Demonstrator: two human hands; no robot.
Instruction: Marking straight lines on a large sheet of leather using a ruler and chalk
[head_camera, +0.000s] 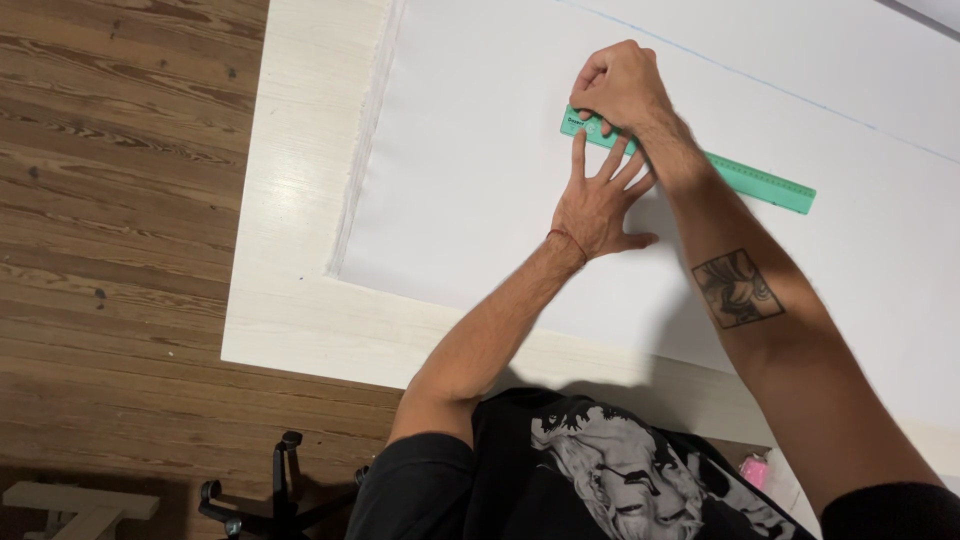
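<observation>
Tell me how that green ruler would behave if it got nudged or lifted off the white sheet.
The green ruler looks thin and flat, so it is probably light and slightly bendy. Lying on the smooth white sheet, it would likely slide easily, which may be why the left hand presses near it. It cannot roll.

Hidden and cut-off parts

Right hand (620, 88) covers part of the green ruler (745, 178); whatever its fingertips pinch is unseen. White fabric (480, 160) and worktop (290, 290) run past the frame edge.
</observation>
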